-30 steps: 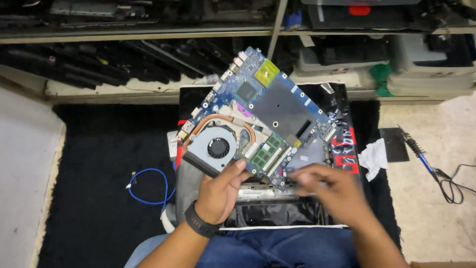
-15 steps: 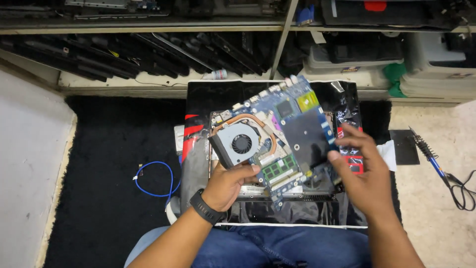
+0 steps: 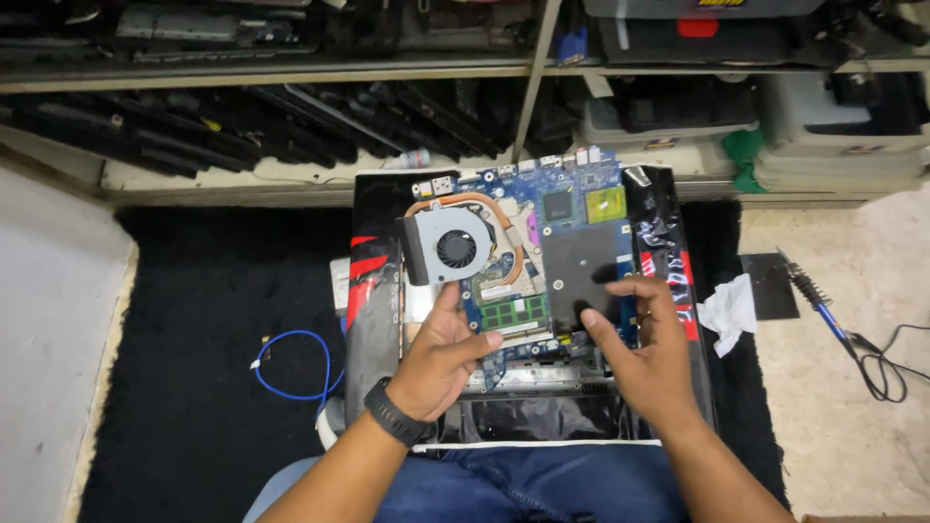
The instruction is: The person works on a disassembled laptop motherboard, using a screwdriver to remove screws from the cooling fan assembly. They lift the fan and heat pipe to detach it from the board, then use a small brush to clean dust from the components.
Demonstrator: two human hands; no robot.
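Observation:
A blue laptop motherboard (image 3: 572,208) with a round black fan (image 3: 455,247), copper heat pipes and a green memory stick lies square over an open black and red laptop base (image 3: 373,291). My left hand (image 3: 441,353), a black band on its wrist, pinches the board's lower left edge between thumb and fingers next to the memory stick. My right hand (image 3: 644,349) grips the board's lower right part, thumb and fingertips on its black cover sheet (image 3: 581,266).
The laptop base rests on a black mat (image 3: 194,387) in front of my knees. A blue cable loop (image 3: 291,368) lies to the left. A white tissue (image 3: 728,310) and a blue soldering iron (image 3: 814,300) lie right. Shelves behind hold stacked laptops (image 3: 242,126).
The motherboard was tilted and lifted in both hands; it has turned until square with the laptop base and come down over it. Both hands stay on its near edge.

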